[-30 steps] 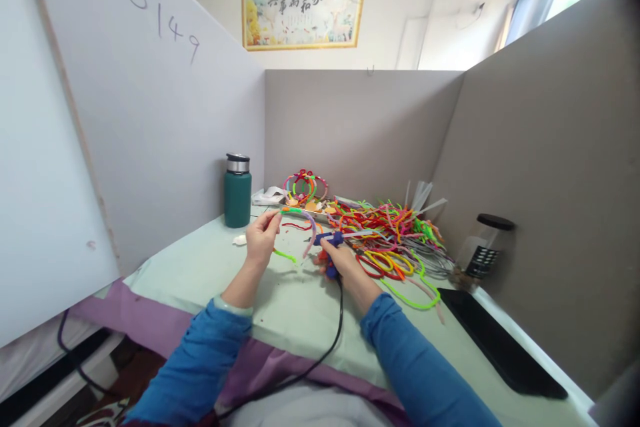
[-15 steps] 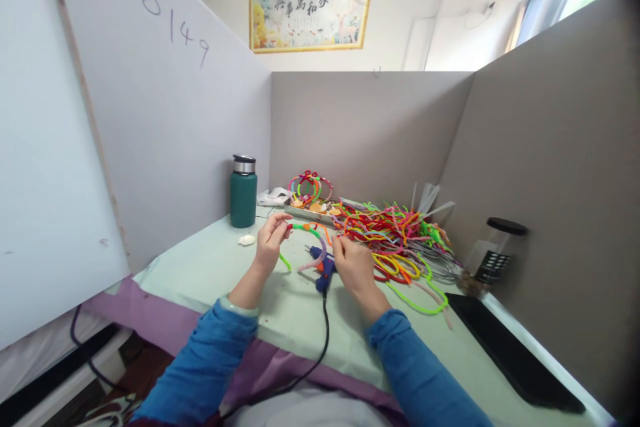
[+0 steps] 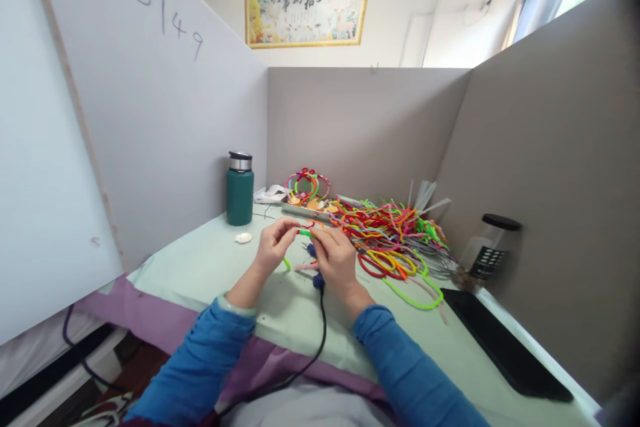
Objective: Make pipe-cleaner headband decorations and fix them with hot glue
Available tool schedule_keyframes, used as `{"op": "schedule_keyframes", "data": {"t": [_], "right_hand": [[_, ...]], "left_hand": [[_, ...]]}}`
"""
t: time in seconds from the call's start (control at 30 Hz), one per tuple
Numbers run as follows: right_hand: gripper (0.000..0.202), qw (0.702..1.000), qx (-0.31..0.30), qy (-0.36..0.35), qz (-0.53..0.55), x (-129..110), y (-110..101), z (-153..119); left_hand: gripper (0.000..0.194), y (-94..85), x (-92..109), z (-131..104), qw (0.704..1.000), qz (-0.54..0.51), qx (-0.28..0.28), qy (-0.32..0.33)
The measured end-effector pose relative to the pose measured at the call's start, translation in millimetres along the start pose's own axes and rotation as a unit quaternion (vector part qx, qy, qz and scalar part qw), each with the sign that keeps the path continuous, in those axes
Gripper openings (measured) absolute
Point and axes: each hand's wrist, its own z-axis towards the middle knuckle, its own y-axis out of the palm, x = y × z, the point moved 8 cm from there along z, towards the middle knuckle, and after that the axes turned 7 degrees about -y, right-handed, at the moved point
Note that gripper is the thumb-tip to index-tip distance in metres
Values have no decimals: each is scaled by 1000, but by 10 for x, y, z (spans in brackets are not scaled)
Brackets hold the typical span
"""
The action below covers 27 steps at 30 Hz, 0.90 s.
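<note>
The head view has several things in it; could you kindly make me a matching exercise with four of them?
1. Bottle
2. Glue gun
3. Jar
4. Band

A. Partly hidden behind the right hand
B. Dark-lidded, near the right partition
C. Held in both hands
D. Green, near the left partition

Pairs: 1-D, 2-A, 3-B, 4-C

Head view: looked forward and down from the wearer's head.
Pale green cloth-covered table (image 3: 210,257): lay below, viewed from its near side.
Bare left hand (image 3: 274,246), bare right hand (image 3: 339,261): were near, mid-frame.
Flat grey rear panel (image 3: 367,127): stood farther off, nearly head-on.
</note>
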Motion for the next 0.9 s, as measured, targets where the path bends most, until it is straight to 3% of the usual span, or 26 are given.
{"op": "schedule_keyframes", "data": {"t": [0.17,0.37,0.63,0.77,0.9], "right_hand": [[21,998,0,-18,-58,-45,19,6],[20,992,-14,-43,-118,-63,87,38],[39,994,-49,56,-80,170,193,-21],[23,991,-72,85,-75,287,208,-76],[23,992,-41,114,-26,370,163,-92]], "left_hand": [[14,38,154,-2,995,70,-2,72],[14,4,138,17,993,84,26,83],[13,-129,118,37,990,85,90,72],[15,-87,122,45,991,95,72,67],[19,-37,107,50,994,83,41,50]]}}
